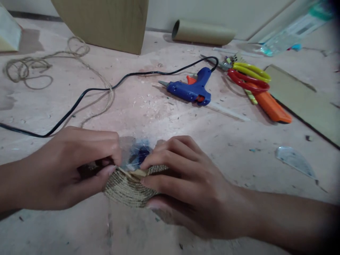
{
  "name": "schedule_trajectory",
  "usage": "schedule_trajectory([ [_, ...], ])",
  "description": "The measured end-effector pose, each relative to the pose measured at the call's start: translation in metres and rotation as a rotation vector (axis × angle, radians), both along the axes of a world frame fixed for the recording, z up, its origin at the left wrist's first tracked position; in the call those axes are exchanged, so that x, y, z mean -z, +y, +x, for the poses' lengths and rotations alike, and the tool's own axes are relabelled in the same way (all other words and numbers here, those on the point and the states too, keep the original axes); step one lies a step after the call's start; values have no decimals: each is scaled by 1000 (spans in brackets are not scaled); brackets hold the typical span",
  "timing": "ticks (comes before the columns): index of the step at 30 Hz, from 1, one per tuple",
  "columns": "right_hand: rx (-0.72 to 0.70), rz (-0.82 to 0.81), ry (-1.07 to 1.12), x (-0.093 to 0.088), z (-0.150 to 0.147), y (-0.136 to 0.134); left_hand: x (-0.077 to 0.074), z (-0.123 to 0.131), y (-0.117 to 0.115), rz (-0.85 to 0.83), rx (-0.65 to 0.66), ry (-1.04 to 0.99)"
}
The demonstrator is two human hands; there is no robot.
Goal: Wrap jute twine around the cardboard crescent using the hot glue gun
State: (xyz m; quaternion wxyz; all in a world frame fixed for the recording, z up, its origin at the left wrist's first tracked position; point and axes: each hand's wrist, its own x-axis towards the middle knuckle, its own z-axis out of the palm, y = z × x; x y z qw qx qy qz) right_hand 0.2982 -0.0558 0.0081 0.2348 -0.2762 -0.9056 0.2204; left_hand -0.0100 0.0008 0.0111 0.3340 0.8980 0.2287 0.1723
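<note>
We hold a small twine-wrapped container point(127, 189) between both hands, low over the floor point(164, 117). Our left hand point(69, 166) pinches the rim with thumb and forefinger closed narrow on it; whether a loose twine end sits in that pinch we cannot tell. Our right hand point(186, 184) wraps the other side, its fingers point(162, 161) curled over the top edge and pressing the cord down, thumb under the base.

We judge the wrapping well along: the wall below our fingertips is covered in tight rows of cord up to the rim. What seems left is the top edge, where a bare strip shows between our two sets of fingertips.

Inside the container, just beyond our fingertips, something dark blue under clear plastic shows; we cannot tell what it is.

Beyond our right fingers lies a blue glue gun point(191, 88), its black cable point(79, 99) running past our left knuckles. Loose twine point(39, 67) lies well beyond our left hand. Scissors point(249, 76) and an orange cutter point(272, 108) rest far right of our right fingers, a cardboard tube point(202, 32) farther still
</note>
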Motion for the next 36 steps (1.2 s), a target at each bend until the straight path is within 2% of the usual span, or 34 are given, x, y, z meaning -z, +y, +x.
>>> schedule_trajectory([
  [5,-11,23,-56,-2,-1,0,-2,1,-1,-22,-13,15],
  [13,0,-14,28,1,-2,0,-2,2,-2,-31,-17,12],
  [24,-29,17,-70,-3,-2,1,0,0,1,-15,18,-9],
  [36,-15,-21,-8,-1,-4,1,-1,2,1,-18,19,-21],
])
